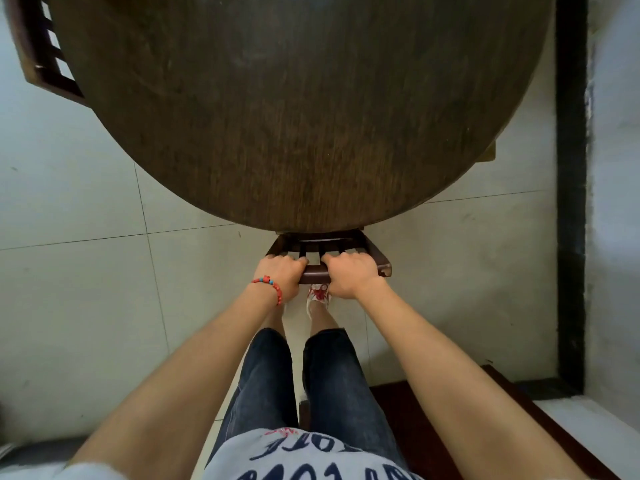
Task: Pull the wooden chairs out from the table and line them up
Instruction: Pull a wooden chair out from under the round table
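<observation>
A round dark wooden table (pixel 277 109) fills the upper middle of the head view. Right below its near edge stands a dark wooden chair (pixel 379 263), its seat tucked under the tabletop so only the slatted back shows. My left hand (pixel 282 275), with a red bead bracelet on the wrist, is closed over the top rail of that chair's back. My right hand (pixel 348 273) grips the same rail just beside it. A second wooden chair (pixel 45 60) with a slatted back stands at the table's upper left.
Pale floor tiles (pixel 86 289) spread to the left and right of me. A black strip (pixel 571 202) runs down the wall on the right. A dark reddish wooden surface (pixel 415 410) lies at my lower right, behind my right arm.
</observation>
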Tool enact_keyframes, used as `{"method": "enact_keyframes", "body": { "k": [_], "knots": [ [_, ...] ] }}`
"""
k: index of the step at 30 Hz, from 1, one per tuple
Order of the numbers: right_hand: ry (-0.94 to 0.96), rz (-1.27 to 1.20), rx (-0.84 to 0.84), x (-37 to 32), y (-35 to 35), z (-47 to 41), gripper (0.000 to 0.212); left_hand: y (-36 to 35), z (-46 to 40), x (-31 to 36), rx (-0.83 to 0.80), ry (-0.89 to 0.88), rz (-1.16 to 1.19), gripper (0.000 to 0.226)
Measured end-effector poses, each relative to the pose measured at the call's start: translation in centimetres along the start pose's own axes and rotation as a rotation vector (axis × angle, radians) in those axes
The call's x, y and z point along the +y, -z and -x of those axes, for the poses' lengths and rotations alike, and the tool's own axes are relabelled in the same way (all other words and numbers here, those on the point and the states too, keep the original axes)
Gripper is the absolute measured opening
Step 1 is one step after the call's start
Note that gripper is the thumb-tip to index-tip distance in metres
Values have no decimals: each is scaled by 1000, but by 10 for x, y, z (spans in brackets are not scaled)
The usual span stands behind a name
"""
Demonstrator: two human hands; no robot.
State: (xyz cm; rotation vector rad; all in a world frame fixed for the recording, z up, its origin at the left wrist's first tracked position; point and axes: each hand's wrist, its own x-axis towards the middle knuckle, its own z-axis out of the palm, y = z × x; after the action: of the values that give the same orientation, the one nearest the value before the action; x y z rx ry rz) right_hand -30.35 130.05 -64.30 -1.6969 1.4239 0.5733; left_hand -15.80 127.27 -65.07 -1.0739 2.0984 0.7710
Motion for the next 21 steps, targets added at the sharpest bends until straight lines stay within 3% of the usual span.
{"method": "enact_keyframes", "body": {
  "k": [7, 21],
  "knots": [
    [22, 42, -49, -16, -7, 32, 34, -21, 33, 9, 23, 4, 17, 33],
    [-37, 82, -4, -94, -86, 89, 34, -99, 123, -2, 59, -62, 7, 35]
  ]
}}
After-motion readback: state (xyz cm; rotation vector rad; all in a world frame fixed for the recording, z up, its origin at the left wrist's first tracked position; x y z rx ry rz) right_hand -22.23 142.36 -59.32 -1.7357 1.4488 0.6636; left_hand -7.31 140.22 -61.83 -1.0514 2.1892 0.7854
